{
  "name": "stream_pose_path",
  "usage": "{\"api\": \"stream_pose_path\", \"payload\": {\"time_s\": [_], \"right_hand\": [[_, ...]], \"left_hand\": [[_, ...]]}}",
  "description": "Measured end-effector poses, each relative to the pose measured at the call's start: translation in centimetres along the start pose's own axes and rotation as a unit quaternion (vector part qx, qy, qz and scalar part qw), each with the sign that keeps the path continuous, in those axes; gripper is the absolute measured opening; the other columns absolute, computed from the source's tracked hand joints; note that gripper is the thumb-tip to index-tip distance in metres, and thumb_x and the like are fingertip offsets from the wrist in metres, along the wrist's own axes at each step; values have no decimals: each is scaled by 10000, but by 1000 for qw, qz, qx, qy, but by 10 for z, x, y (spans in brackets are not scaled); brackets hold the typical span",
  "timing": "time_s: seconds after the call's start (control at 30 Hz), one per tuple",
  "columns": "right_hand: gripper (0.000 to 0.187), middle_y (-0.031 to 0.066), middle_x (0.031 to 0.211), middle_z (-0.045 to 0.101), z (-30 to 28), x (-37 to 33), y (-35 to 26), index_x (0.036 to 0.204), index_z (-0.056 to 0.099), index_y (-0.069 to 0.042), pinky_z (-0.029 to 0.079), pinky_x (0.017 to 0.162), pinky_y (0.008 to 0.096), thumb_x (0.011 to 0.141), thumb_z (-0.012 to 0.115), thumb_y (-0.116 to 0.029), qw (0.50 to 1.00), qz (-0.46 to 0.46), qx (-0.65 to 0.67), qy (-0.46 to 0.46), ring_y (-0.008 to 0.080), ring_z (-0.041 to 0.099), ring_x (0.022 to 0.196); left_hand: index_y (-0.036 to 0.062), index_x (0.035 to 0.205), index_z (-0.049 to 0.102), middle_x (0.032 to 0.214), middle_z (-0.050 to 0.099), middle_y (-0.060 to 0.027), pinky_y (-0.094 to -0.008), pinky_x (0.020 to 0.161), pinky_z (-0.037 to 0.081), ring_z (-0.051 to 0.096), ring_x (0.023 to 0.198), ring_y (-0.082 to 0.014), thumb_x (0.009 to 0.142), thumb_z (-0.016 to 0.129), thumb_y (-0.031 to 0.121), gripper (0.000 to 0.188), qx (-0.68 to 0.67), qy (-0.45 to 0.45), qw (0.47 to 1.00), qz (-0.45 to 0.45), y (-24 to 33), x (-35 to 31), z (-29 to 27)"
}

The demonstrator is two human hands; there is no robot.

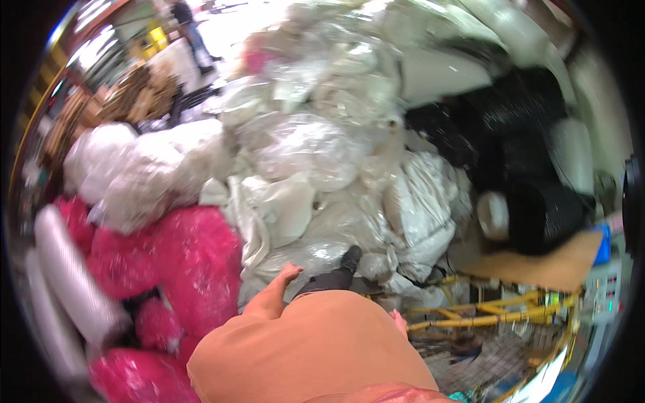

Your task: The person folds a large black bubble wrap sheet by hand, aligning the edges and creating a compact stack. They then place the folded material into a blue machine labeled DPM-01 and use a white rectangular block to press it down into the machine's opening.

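Observation:
My left hand (290, 271) hangs in front of my body, above crumpled clear plastic film (319, 254). It is small and blurred, its fingers seem loosely curled, and no held thing shows. My right hand (400, 322) is mostly hidden behind my orange shirt. Only part of it shows, beside a yellow metal rail (470, 317); whether it touches the rail is unclear. One dark shoe (350, 258) is planted on the film. Ahead rises a big heap of clear and white plastic sheeting (306, 151), with a whitish sheet (285, 208) draped near its front.
Pink plastic bundles (201, 262) lie at left beside silvery rolls (77, 275). Black wrapped bundles (517, 127) and a cardboard sheet (537, 262) are at right, near a control panel (605, 295). Stacked cardboard (134, 94) and another person (190, 33) are far left.

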State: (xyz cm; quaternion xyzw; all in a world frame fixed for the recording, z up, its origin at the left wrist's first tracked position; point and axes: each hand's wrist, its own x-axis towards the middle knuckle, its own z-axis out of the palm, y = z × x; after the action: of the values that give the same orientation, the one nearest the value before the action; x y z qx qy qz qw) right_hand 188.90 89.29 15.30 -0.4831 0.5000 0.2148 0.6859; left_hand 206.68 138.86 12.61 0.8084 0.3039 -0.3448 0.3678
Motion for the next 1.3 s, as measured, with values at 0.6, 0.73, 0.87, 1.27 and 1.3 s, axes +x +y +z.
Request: {"api": "stream_pose_path", "payload": {"time_s": [0.6,0.73,0.87,1.27,1.3], "right_hand": [[393,99,1143,719,-44,96,-143,1225,673,-88,528,786,422,954,684,-372,984,-106,-100,102,248,700,979],[346,108,1065,734,-93,117,-71,1171,708,-83,546,775,440,956,679,-352,906,-156,-365,149,257,709,944],[338,112,1039,735,-92,86,-107,1145,715,-73,547,739,428,968,663,-356,979,11,-133,153,259,708,914],[408,109,1164,728,-246,215,-393,1203,697,-49,546,781,413,964,699,-381,989,22,-28,141,259,712,929],[385,99,1062,743,-281,240,-416,1153,720,-58,530,696,388,965,697,-393,988,-25,13,152,224,704,870]], "left_hand": [[85,1231,652,994,678,-54,-428,840,524,648,948,-218,969,674,402,412,-40,-155,981,108,362,156,6],[74,1350,591,1098,674,-101,-445,819,527,649,962,-251,930,706,422,557,-32,-185,978,94,410,138,46],[60,1428,518,1259,635,-138,-477,847,519,640,1050,-314,904,728,444,683,-71,-206,974,68,400,141,66],[4,1295,615,1084,703,-170,-437,820,537,683,964,-312,913,716,411,568,-88,-157,972,-149,446,131,198],[0,1285,623,1068,709,-172,-433,816,539,687,955,-311,913,716,410,561,-96,-152,972,-149,475,130,226]]}}
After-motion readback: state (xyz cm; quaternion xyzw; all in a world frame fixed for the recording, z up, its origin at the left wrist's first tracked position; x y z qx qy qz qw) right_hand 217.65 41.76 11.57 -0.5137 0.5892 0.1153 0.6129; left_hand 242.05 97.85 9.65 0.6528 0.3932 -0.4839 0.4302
